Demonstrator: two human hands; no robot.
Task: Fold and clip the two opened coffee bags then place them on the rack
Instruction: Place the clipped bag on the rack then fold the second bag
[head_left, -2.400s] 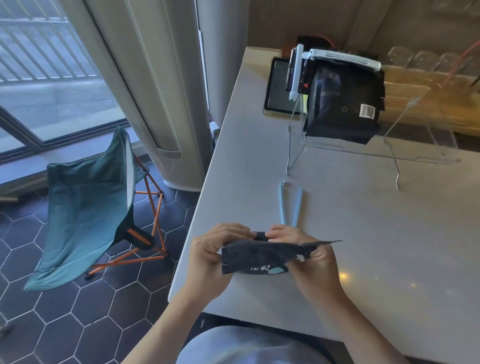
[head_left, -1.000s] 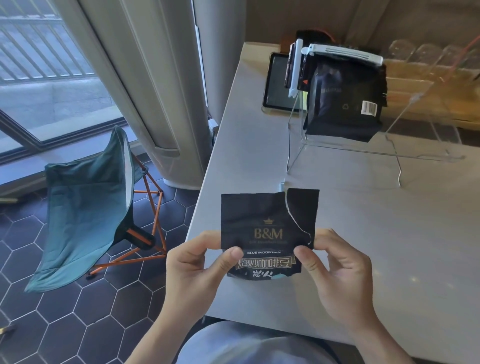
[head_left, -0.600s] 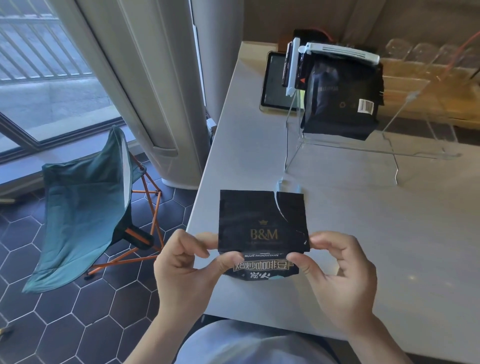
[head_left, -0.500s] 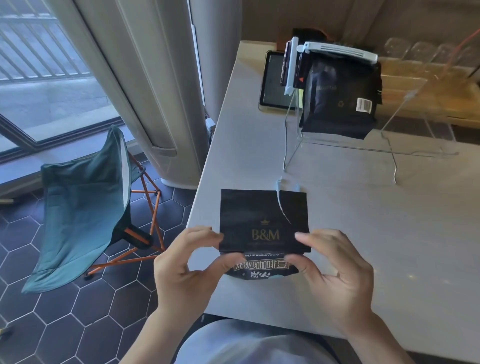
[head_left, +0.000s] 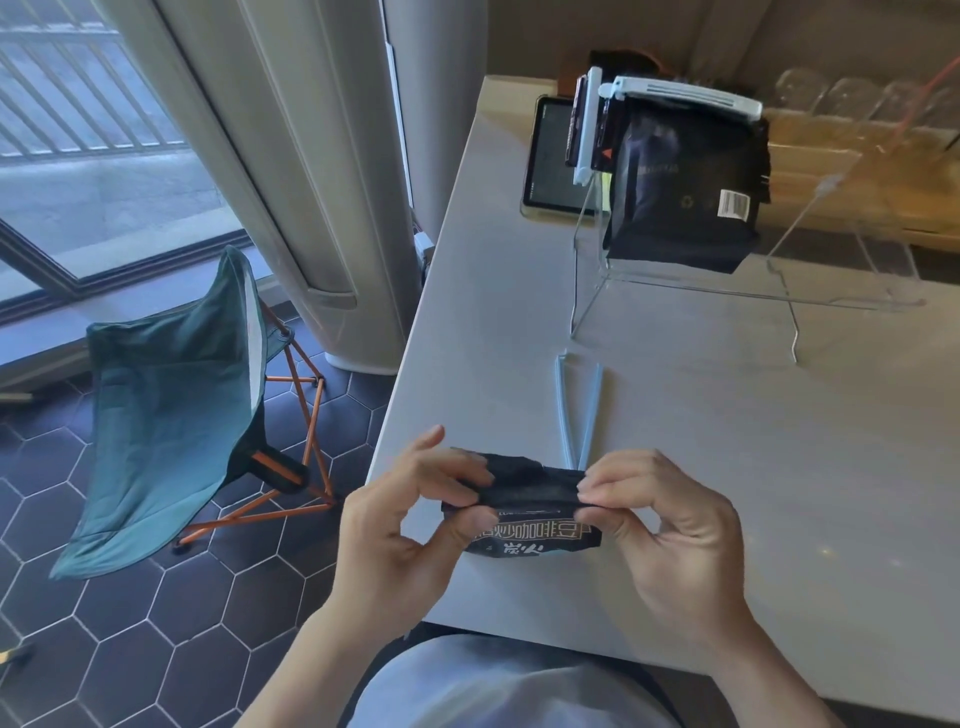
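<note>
A small black coffee bag (head_left: 530, 512) with gold lettering is held over the table's near edge, its top folded down away from me. My left hand (head_left: 400, 525) pinches its left end and my right hand (head_left: 670, 535) pinches its right end. A pale blue sealing clip (head_left: 577, 410) lies open in a V on the table just beyond the bag. On the clear wire rack (head_left: 779, 293) at the back stands a larger black coffee bag (head_left: 685, 192), with a pale blue clip (head_left: 680, 96) shut along its top.
The grey table (head_left: 727, 467) runs right and back. A tablet (head_left: 550, 156) leans behind the rack, next to another clipped dark packet (head_left: 587, 130). Clear cups and a wooden tray (head_left: 852, 130) sit at the back right. A green folding chair (head_left: 176, 395) stands on the tiled floor at the left.
The bag's upright top flap has been folded down and away, so the B&M panel is out of sight. Both hands moved up to pinch the fold. The clip on the table shows again.
</note>
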